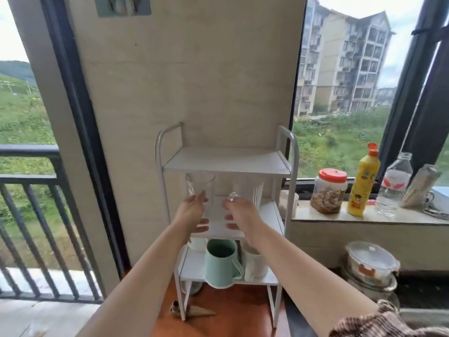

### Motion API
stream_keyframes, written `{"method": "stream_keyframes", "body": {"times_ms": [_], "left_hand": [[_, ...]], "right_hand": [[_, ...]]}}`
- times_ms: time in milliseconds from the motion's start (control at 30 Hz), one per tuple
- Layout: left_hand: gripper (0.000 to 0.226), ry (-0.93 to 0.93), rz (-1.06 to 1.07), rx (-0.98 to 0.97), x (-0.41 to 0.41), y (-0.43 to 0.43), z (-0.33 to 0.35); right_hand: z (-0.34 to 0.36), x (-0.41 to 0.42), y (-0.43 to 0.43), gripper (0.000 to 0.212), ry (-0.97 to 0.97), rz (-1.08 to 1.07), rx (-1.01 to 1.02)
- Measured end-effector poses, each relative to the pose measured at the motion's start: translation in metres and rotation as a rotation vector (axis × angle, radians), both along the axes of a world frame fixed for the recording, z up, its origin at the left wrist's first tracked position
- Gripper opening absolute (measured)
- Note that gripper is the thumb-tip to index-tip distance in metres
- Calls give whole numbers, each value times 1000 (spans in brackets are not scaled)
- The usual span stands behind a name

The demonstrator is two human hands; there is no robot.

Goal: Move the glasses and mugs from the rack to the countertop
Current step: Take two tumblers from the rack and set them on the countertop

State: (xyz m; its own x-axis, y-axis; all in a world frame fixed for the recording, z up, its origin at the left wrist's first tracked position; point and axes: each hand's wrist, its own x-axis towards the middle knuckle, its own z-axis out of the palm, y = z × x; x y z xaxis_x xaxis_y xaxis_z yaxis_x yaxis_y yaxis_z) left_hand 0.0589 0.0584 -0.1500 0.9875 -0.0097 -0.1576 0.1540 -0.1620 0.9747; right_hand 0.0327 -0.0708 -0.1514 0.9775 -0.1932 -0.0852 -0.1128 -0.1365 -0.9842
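A white three-tier rack (227,164) stands on the brown countertop (218,314). Its middle shelf carries a plain clear glass (202,184) and a ribbed clear glass mug (250,192). My left hand (192,215) reaches the plain glass, fingers straight against its side and thumb spread below it. My right hand (240,212) is at the ribbed mug, its fingers curled at the clear handle (233,197). On the bottom shelf stand a mint green mug (220,261), a white mug (256,265) and another white mug (197,244) behind. The top shelf is bare.
On the windowsill to the right are a red-lidded jar (329,190), a yellow bottle (363,183) and a clear bottle (394,186). Stacked glass lidded containers (371,261) sit lower right. A dark balcony railing (31,215) runs on the left.
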Motion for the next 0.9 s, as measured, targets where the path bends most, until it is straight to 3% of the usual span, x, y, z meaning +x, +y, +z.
{"method": "stream_keyframes", "body": {"times_ms": [300,700,900], "left_hand": [[23,-38,59,-31,8,-3,0],[27,-126,125,-56,-95,-16,5],[25,-171,-13,-9,-178,-67,-8]], "right_hand": [[3,-12,-11,37,-4,-222,63],[8,-114,-53,39,-72,-134,-2],[1,-212,-117,35,-42,-140,1]]}}
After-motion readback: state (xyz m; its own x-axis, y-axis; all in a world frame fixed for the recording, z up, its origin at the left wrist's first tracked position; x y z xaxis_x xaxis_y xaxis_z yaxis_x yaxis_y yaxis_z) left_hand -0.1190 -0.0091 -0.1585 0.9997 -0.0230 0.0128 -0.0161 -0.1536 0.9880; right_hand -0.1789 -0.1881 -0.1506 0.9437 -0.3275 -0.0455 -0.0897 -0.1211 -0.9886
